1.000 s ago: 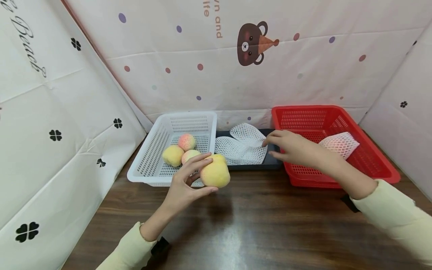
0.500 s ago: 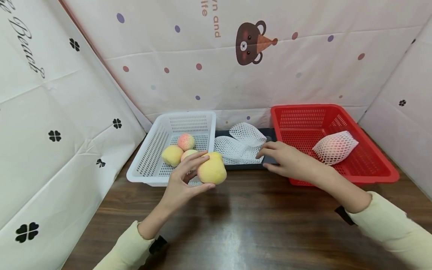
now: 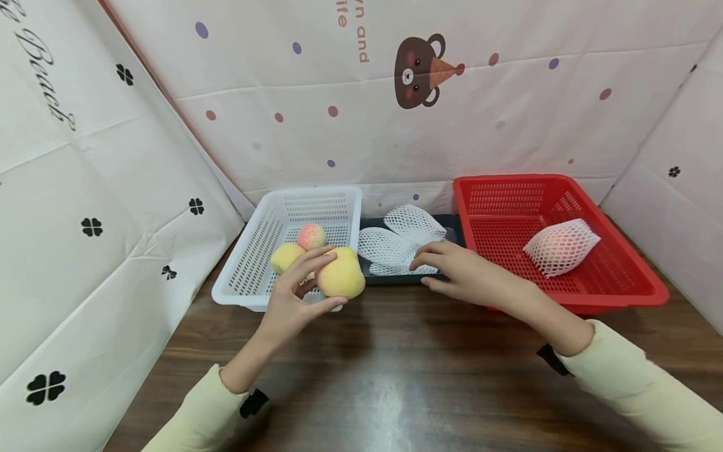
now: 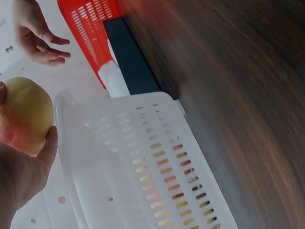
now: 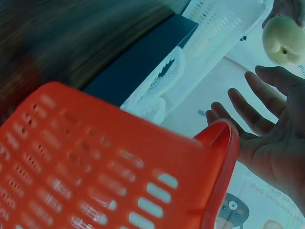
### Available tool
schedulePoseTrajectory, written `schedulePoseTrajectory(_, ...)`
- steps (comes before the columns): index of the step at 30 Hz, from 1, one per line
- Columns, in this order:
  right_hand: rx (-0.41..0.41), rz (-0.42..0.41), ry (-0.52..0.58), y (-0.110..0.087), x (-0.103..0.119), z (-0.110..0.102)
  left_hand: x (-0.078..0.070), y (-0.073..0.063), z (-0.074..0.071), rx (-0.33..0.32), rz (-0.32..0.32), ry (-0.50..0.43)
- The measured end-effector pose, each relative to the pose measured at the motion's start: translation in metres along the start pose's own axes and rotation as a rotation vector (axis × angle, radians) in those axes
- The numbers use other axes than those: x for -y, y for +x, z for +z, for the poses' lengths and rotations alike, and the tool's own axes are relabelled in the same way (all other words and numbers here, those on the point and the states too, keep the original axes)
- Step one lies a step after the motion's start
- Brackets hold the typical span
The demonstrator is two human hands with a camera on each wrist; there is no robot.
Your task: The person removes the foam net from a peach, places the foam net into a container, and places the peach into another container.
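My left hand (image 3: 288, 307) grips a yellow peach (image 3: 341, 274) between thumb and fingers, raised at the front right corner of the white basket (image 3: 230, 294). A pink blush shows on this peach (image 4: 28, 117) in the left wrist view. My right hand (image 3: 465, 271) hovers, fingers spread and loosely bent, over the white foam fruit nets (image 3: 381, 246) in a dark shallow tray (image 3: 395, 280). Nothing sits between the right hand's fingers (image 5: 250, 112) in the right wrist view. Inside the white basket lie a pink peach (image 3: 311, 236) and a yellow one (image 3: 285, 256); the left hand partly hides the contents.
To the right stands a red basket (image 3: 570, 300) holding one peach in a foam net (image 3: 561, 247). The dark tray sits between the two baskets. A brown wooden table (image 3: 361, 376) carries everything, with printed cloth (image 3: 271, 75) hung behind and at the sides.
My left hand, with the peach, has drifted left and slightly up toward the white basket. The right hand has moved left and a little down, away from the red basket's edge.
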State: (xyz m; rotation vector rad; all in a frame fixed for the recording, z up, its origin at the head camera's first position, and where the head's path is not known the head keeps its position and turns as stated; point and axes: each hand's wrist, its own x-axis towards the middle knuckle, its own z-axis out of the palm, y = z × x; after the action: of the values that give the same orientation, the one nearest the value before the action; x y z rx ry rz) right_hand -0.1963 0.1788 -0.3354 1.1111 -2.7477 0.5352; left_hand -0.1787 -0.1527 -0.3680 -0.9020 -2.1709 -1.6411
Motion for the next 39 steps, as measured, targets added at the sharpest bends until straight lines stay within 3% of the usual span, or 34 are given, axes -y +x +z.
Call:
schedulePoseTrajectory(6, 0.002, -0.036, 0.03, 0.01, 0.004, 0.005, 0.001, 0.001, -0.007, -0.021, 0.001, 0.046)
schedulePoseTrajectory(18, 0.033, -0.022, 0.073, 0.025, 0.008, 0.021, 0.011, 0.005, -0.027, -0.03, -0.01, 0.124)
schedulePoseTrajectory(39, 0.072, -0.016, 0.192, 0.057, 0.024, 0.056, 0.018, 0.037, -0.063, 0.023, -0.054, 0.286)
